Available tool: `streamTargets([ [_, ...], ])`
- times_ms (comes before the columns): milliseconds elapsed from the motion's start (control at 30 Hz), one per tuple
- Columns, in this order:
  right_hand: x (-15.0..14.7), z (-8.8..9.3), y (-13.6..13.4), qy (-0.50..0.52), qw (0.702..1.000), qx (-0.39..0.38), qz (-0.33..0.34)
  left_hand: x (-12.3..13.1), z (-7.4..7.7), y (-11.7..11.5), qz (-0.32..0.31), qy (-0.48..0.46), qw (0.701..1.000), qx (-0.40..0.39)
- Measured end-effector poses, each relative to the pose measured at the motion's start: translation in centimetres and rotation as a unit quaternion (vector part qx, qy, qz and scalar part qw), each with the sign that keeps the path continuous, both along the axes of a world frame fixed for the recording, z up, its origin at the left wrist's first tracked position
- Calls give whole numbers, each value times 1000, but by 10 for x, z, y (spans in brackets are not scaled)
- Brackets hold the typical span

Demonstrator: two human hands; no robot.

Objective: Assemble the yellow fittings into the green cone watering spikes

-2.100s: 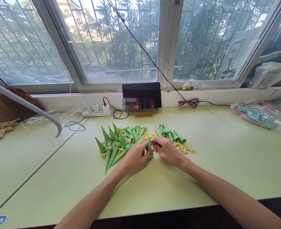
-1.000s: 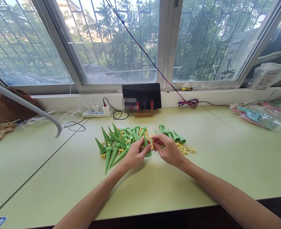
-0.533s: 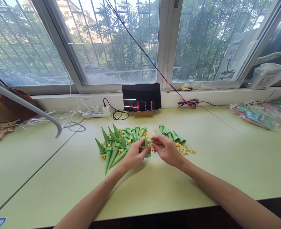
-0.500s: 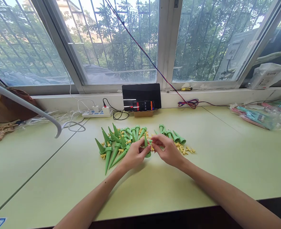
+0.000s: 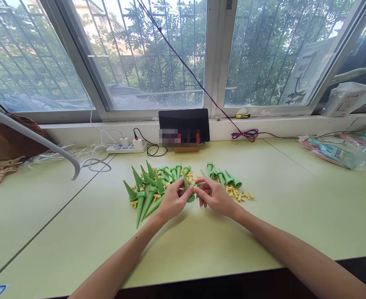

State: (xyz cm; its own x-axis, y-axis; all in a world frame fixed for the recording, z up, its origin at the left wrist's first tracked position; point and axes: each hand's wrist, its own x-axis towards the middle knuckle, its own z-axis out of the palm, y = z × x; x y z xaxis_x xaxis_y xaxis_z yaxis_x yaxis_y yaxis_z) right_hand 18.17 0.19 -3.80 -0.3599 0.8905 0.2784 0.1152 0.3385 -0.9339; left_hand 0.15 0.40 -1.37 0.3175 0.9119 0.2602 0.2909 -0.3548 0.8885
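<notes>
A green spike [image 5: 186, 181] is grasped in the left hand [image 5: 175, 200], its point directed upward with a slight lean leftward; it is held above the middle stretch of the bench [image 5: 233, 249], between the far and near edges. The thumb and fingers of the right hand [image 5: 214, 196] are brought together against the side of that spike; whether anything is pinched there cannot be told, since the spot is too small and partly covered.

Toward the left edge of the bench from the hands, a crowd of green cones [image 5: 141, 203] is spread, some stood point up, others laid flat, with yellow pieces [image 5: 239, 195] scattered among them. A smaller group of cones is placed beyond the right hand, and more of the yellow pieces are strewn beside it, toward the right edge.

At the far edge, a black screen [image 5: 186, 118] is propped up behind a cardboard block [image 5: 187, 148]. A white power strip [image 5: 127, 148] is set to its left, and bagged items [image 5: 334, 153] are laid near the far right corner.
</notes>
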Motion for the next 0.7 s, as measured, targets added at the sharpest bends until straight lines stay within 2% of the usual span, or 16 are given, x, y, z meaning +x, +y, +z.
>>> streamTargets([
  [200, -1, -3, 5, 80, 992, -72, 58, 0, -1, 0, 1, 7, 1000, 12],
  [467, -2, -1, 6, 137, 984, -105, 43, 0, -1, 0, 1, 11, 1000, 9],
  [700, -1, 0, 5, 124, 986, -104, 30, 1, 1, 0, -2, 16, 1000, 4],
])
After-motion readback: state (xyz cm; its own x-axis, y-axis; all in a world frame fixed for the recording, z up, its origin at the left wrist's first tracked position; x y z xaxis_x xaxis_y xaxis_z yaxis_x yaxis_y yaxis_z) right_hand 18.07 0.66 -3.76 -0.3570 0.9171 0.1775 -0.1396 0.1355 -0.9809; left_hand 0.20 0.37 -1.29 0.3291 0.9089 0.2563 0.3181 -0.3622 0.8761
